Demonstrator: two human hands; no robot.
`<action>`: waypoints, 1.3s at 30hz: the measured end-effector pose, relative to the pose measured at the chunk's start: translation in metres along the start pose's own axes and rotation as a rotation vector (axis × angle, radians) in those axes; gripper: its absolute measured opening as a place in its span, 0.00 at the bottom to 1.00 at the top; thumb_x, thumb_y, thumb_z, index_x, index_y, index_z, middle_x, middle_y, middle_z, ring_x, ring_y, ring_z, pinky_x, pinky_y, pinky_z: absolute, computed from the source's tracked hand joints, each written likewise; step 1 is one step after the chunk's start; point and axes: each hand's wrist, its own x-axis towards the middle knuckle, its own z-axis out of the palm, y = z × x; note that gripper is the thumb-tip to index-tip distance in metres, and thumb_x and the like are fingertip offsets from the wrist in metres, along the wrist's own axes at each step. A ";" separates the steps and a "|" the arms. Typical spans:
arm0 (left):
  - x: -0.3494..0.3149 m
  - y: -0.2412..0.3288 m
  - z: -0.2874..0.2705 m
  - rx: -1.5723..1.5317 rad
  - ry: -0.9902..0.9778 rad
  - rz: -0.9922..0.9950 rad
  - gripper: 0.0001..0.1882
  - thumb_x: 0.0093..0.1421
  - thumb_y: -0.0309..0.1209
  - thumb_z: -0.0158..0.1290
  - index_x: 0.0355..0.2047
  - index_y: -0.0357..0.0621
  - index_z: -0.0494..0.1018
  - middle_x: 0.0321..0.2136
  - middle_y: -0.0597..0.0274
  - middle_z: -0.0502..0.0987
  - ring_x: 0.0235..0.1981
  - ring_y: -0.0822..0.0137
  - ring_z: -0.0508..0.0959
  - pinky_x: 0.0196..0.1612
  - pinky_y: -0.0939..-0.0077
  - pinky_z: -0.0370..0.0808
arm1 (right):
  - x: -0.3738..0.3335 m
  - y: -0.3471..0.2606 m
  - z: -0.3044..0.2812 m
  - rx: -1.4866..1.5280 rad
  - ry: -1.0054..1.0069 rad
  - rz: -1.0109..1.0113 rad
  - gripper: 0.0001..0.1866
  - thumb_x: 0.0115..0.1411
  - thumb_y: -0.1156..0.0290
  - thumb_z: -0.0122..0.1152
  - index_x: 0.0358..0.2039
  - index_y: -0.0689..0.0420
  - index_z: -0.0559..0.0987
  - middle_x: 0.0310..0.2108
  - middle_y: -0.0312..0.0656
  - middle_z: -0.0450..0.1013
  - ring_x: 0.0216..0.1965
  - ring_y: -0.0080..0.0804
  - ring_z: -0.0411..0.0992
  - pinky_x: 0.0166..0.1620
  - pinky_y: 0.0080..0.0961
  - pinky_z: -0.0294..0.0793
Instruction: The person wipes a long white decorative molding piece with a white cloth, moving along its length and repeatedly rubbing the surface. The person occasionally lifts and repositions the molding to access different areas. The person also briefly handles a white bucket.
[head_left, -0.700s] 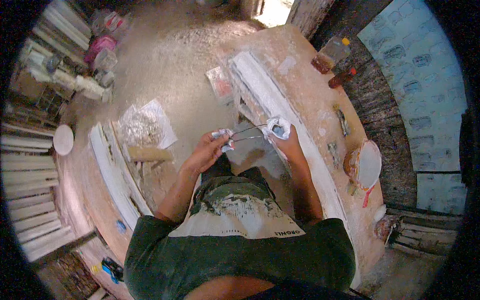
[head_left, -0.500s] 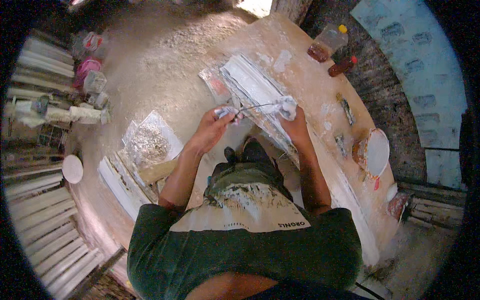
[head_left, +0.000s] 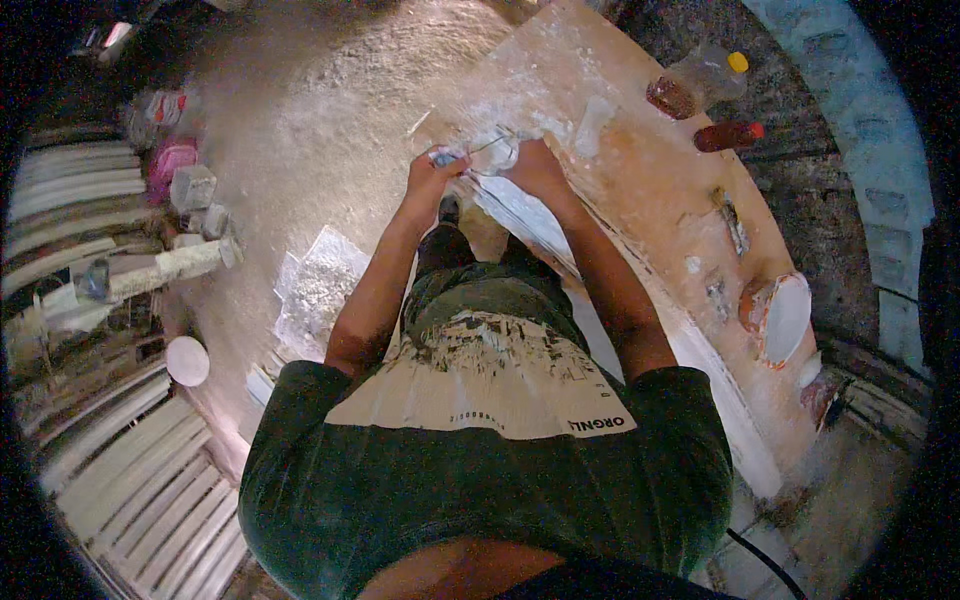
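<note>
Both of my hands are over the far end of the workbench, close together. My left hand [head_left: 430, 182] is closed round a small whitish-blue bundle [head_left: 446, 158], its exact kind unclear. A thin dark rod [head_left: 487, 146] reaches from its fingers toward my right hand [head_left: 541, 172]. That hand is closed on a crumpled white wad [head_left: 505, 157], perhaps cloth, at the rod's other end. Just below the hands, a long white moulding strip [head_left: 528, 215] lies along the bench's near edge, partly hidden by my right forearm.
The plaster-smeared wooden bench [head_left: 640, 190] runs down the right side. On it are a clear jug with a yellow cap [head_left: 712, 75], a red-capped bottle [head_left: 728, 136] and a white-topped tub [head_left: 785, 318]. Debris on sheets [head_left: 325, 285] and stacked white strips [head_left: 150, 490] lie left.
My view has shifted, and both hands now appear farther up over the bench's far end. The hands are closer together, with less of the rod showing between them.
</note>
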 end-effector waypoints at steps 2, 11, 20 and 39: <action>0.037 -0.010 -0.008 0.000 -0.008 0.005 0.07 0.48 0.25 0.56 0.29 0.41 0.73 0.24 0.66 0.75 0.26 0.74 0.73 0.34 0.79 0.68 | 0.033 0.025 0.022 -0.243 -0.195 0.200 0.28 0.39 0.55 0.66 0.37 0.63 0.76 0.37 0.53 0.73 0.41 0.46 0.72 0.43 0.38 0.72; 0.122 -0.031 -0.047 0.366 -0.493 -0.036 0.16 0.45 0.27 0.59 0.35 0.36 0.72 0.28 0.61 0.76 0.31 0.68 0.75 0.38 0.75 0.72 | 0.056 0.031 0.053 -0.512 -0.640 0.475 0.40 0.36 0.40 0.64 0.42 0.62 0.74 0.45 0.52 0.69 0.47 0.46 0.68 0.47 0.41 0.69; 0.143 -0.074 -0.085 0.761 -0.613 -0.134 0.13 0.46 0.29 0.58 0.32 0.38 0.74 0.26 0.60 0.77 0.28 0.66 0.75 0.34 0.72 0.72 | -0.001 0.006 0.125 -0.418 -0.206 0.735 0.27 0.45 0.52 0.61 0.38 0.63 0.74 0.43 0.53 0.67 0.41 0.48 0.70 0.40 0.44 0.71; 0.189 -0.057 -0.044 0.797 -0.742 0.111 0.13 0.49 0.30 0.57 0.34 0.40 0.72 0.25 0.61 0.76 0.25 0.70 0.74 0.31 0.76 0.70 | -0.167 0.147 0.054 -0.545 1.145 1.524 0.29 0.38 0.51 0.68 0.30 0.66 0.76 0.31 0.53 0.71 0.39 0.50 0.69 0.42 0.43 0.69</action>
